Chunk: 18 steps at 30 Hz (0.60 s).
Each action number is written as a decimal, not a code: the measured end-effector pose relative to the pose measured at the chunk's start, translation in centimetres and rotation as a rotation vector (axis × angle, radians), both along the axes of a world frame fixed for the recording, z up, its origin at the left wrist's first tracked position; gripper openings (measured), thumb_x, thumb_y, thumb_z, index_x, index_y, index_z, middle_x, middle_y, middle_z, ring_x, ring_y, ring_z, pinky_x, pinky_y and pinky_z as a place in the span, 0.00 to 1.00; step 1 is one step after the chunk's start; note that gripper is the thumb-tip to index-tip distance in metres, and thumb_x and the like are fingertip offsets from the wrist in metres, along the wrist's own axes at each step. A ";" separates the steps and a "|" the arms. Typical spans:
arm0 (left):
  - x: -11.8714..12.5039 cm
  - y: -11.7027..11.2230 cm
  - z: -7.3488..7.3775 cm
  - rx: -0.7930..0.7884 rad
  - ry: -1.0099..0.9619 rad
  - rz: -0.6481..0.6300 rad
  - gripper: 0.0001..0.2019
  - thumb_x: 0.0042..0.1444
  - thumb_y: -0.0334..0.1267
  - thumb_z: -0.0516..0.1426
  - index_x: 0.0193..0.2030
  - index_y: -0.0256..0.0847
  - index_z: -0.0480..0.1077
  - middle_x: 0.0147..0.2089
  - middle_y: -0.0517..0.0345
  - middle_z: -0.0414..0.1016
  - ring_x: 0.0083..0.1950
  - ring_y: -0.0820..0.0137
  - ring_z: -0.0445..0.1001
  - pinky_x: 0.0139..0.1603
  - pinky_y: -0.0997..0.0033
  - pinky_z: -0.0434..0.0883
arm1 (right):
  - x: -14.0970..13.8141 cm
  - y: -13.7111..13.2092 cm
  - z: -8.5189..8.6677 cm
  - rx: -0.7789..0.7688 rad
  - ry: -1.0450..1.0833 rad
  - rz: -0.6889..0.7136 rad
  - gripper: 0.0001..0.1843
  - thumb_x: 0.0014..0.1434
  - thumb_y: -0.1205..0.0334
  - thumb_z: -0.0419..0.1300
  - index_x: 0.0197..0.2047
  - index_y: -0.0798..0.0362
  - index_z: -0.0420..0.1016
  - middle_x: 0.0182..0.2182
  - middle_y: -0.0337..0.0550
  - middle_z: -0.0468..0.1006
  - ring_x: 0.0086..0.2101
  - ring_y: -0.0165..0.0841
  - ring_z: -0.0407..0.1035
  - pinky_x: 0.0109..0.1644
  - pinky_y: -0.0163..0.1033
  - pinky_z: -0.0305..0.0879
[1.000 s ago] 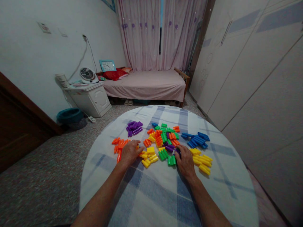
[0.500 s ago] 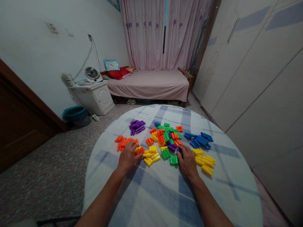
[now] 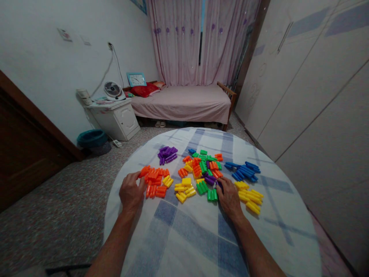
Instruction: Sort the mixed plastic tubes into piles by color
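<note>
Small plastic blocks lie in colour groups on a round table (image 3: 201,238) with a blue-checked cloth. My left hand (image 3: 131,192) rests at the left of the orange pile (image 3: 154,181), fingers curled loosely against it, nothing clearly held. My right hand (image 3: 229,196) lies beside the green blocks (image 3: 211,194), fingertips pinched around a purple block (image 3: 218,184). A yellow pile (image 3: 249,196) sits just right of that hand. A mixed heap (image 3: 203,167) fills the middle, with a purple pile (image 3: 167,154) at the back left and a blue pile (image 3: 243,171) at the right.
More yellow blocks (image 3: 184,189) lie between my hands. Beyond the table stand a bed (image 3: 184,102), a white cabinet (image 3: 115,117) with a fan, a teal basin (image 3: 92,138) on the floor, and wardrobe doors (image 3: 302,77) along the right.
My left hand has moved left from the yellow blocks to the orange pile, and an orange block it carried now lies with that pile. My right hand has stayed by the green blocks.
</note>
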<state>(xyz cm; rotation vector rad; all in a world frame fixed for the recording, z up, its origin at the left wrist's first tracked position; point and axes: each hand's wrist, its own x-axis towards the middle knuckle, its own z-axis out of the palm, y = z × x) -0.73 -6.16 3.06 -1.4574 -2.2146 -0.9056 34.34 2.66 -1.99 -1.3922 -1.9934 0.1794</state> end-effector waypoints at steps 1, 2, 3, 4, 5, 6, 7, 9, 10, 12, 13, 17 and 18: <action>-0.5 -0.2 -0.3 -0.035 0.019 0.047 0.12 0.56 0.39 0.50 0.42 0.39 0.71 0.41 0.51 0.74 0.43 0.63 0.71 0.45 0.65 0.67 | 0.0 0.0 0.0 -0.002 0.001 0.001 0.17 0.62 0.60 0.49 0.49 0.56 0.70 0.49 0.52 0.71 0.49 0.40 0.64 0.55 0.50 0.60; -0.7 -0.4 -0.7 -0.074 0.024 0.075 0.12 0.56 0.40 0.50 0.42 0.39 0.72 0.40 0.51 0.74 0.43 0.63 0.70 0.45 0.65 0.67 | 0.0 0.0 0.0 -0.005 0.001 0.000 0.17 0.62 0.60 0.49 0.49 0.56 0.70 0.49 0.52 0.71 0.49 0.41 0.64 0.56 0.51 0.60; -0.7 -0.5 -1.1 -0.109 0.009 0.085 0.13 0.56 0.40 0.50 0.43 0.40 0.72 0.40 0.51 0.73 0.43 0.63 0.71 0.44 0.66 0.67 | 0.0 0.0 0.0 -0.008 0.000 0.000 0.17 0.62 0.60 0.48 0.49 0.56 0.70 0.49 0.52 0.71 0.49 0.41 0.64 0.55 0.51 0.60; -0.7 -0.6 -1.4 -0.136 -0.029 0.087 0.13 0.56 0.40 0.50 0.43 0.40 0.71 0.40 0.52 0.73 0.42 0.64 0.71 0.43 0.67 0.67 | 0.0 0.0 0.1 -0.010 -0.001 0.000 0.17 0.62 0.60 0.48 0.49 0.56 0.70 0.49 0.52 0.71 0.49 0.41 0.64 0.55 0.51 0.60; -0.5 -0.7 -1.8 -0.151 -0.082 0.084 0.13 0.56 0.40 0.50 0.44 0.41 0.71 0.40 0.53 0.73 0.41 0.65 0.71 0.41 0.68 0.67 | 0.0 -0.1 0.1 -0.011 -0.003 0.000 0.17 0.62 0.60 0.48 0.49 0.56 0.70 0.49 0.52 0.71 0.49 0.41 0.64 0.55 0.51 0.60; -0.3 -0.8 -2.0 -0.155 -0.136 0.081 0.13 0.56 0.40 0.50 0.44 0.41 0.71 0.40 0.54 0.73 0.39 0.67 0.72 0.40 0.69 0.67 | 0.0 -0.1 0.2 -0.011 -0.005 0.000 0.17 0.62 0.60 0.48 0.49 0.56 0.70 0.49 0.52 0.71 0.49 0.41 0.64 0.55 0.51 0.60; -0.1 -0.8 -2.1 -0.151 -0.177 0.081 0.13 0.56 0.40 0.50 0.45 0.41 0.71 0.40 0.55 0.72 0.38 0.68 0.72 0.40 0.69 0.67 | 0.0 -0.1 0.3 -0.010 -0.006 0.000 0.17 0.62 0.60 0.48 0.49 0.56 0.70 0.48 0.52 0.71 0.49 0.41 0.64 0.55 0.51 0.60; 0.2 -0.7 -2.1 -0.113 -0.181 0.091 0.14 0.56 0.41 0.50 0.45 0.41 0.71 0.42 0.54 0.72 0.39 0.67 0.72 0.41 0.68 0.68 | -0.1 -0.2 0.3 -0.006 -0.008 -0.004 0.17 0.62 0.60 0.48 0.49 0.57 0.71 0.49 0.53 0.71 0.49 0.41 0.64 0.55 0.51 0.60; 0.2 -0.5 -1.9 -0.081 -0.148 0.093 0.14 0.56 0.41 0.50 0.45 0.40 0.71 0.43 0.52 0.71 0.41 0.65 0.71 0.43 0.66 0.68 | -0.1 -0.2 0.3 -0.004 -0.009 -0.005 0.17 0.62 0.60 0.48 0.49 0.57 0.71 0.49 0.53 0.71 0.49 0.41 0.64 0.55 0.51 0.60; 0.4 -0.2 -1.5 0.002 -0.066 0.068 0.14 0.56 0.40 0.50 0.45 0.38 0.71 0.45 0.49 0.70 0.46 0.62 0.70 0.49 0.63 0.68 | -0.1 -0.1 0.3 -0.003 -0.009 -0.006 0.17 0.62 0.60 0.49 0.49 0.57 0.71 0.48 0.53 0.71 0.49 0.41 0.64 0.55 0.51 0.60; 0.7 0.1 -1.2 0.036 -0.031 0.029 0.14 0.56 0.39 0.50 0.45 0.38 0.71 0.47 0.48 0.69 0.48 0.62 0.69 0.51 0.62 0.67 | -0.1 -0.1 0.2 -0.003 -0.009 -0.007 0.17 0.62 0.60 0.49 0.49 0.57 0.71 0.48 0.53 0.71 0.49 0.41 0.64 0.55 0.51 0.60; 3.1 2.1 -0.3 -0.003 0.024 -0.258 0.13 0.57 0.35 0.50 0.46 0.38 0.70 0.49 0.49 0.70 0.53 0.62 0.67 0.57 0.62 0.64 | -0.1 -0.1 0.1 -0.009 -0.008 -0.009 0.17 0.62 0.60 0.48 0.49 0.57 0.71 0.48 0.53 0.71 0.50 0.41 0.64 0.55 0.51 0.61; 4.0 2.8 -0.3 -0.049 0.023 -0.336 0.13 0.57 0.35 0.51 0.46 0.38 0.70 0.49 0.49 0.70 0.53 0.63 0.67 0.58 0.62 0.63 | -0.1 -0.1 0.2 -0.010 -0.006 -0.010 0.17 0.62 0.60 0.48 0.49 0.57 0.71 0.48 0.53 0.71 0.49 0.41 0.64 0.55 0.51 0.61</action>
